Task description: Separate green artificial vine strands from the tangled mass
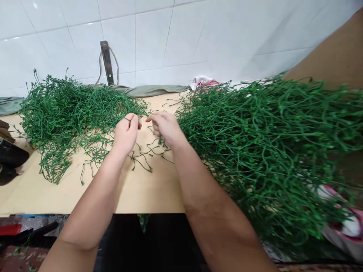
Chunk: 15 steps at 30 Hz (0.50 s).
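My left hand [125, 132] and my right hand [165, 126] are close together over the middle of a light wooden table [136, 189]. Both pinch thin green plastic stems [144, 151] that trail down onto the table beneath them. A loose heap of the same green stems [70, 109] lies to the left of my left hand. A much larger, thicker heap of green stems [263, 151] fills the right side and touches my right forearm.
A white tiled wall [170, 37] rises behind the table, with a metal bracket [107, 62] and a grey-green cloth [147, 90] at its foot. Dark objects [8, 158] sit at the left edge. A pink and white bag [346, 223] lies at lower right.
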Motion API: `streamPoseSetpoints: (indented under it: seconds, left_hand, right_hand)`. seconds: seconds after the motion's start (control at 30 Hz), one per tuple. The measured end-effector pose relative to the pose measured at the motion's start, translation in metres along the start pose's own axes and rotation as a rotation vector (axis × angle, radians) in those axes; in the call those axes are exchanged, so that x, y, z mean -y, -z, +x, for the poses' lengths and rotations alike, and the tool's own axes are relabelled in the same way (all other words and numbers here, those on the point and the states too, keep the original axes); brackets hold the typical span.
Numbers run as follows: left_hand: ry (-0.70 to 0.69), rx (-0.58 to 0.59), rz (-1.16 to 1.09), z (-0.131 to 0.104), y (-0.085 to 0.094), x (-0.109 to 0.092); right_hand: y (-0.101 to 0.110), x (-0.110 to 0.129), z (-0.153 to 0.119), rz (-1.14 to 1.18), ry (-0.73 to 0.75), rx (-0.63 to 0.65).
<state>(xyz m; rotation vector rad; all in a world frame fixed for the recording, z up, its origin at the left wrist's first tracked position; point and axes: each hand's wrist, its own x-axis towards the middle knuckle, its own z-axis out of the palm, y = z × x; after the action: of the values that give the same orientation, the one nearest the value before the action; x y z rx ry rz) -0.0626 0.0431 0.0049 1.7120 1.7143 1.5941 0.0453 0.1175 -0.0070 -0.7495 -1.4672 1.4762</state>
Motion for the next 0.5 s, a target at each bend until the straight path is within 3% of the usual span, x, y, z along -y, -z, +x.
streamPoseSetpoints:
  seconds: [0.07, 0.13, 0.27, 0.4, 0.5]
  left_hand:
    - [0.104, -0.012, -0.099, 0.002, 0.0, 0.002]
    - [0.242, 0.06, -0.167, 0.001, -0.004, 0.0]
    - [0.443, 0.223, -0.272, -0.003, -0.016, -0.008]
    - [0.478, 0.278, -0.313, -0.004, -0.019, -0.009]
    - [0.409, 0.282, -0.275, -0.005, -0.018, -0.003]
  right_hand:
    - [0.005, 0.006, -0.004, 0.187, -0.055, -0.044]
    - [0.01, 0.01, -0.006, 0.313, -0.029, -0.041]
    - [0.007, 0.01, -0.006, 0.347, 0.048, 0.013]
    - [0.003, 0.005, -0.002, 0.285, 0.086, -0.011]
    - [0.005, 0.0, 0.001, 0.248, 0.1, -0.016]
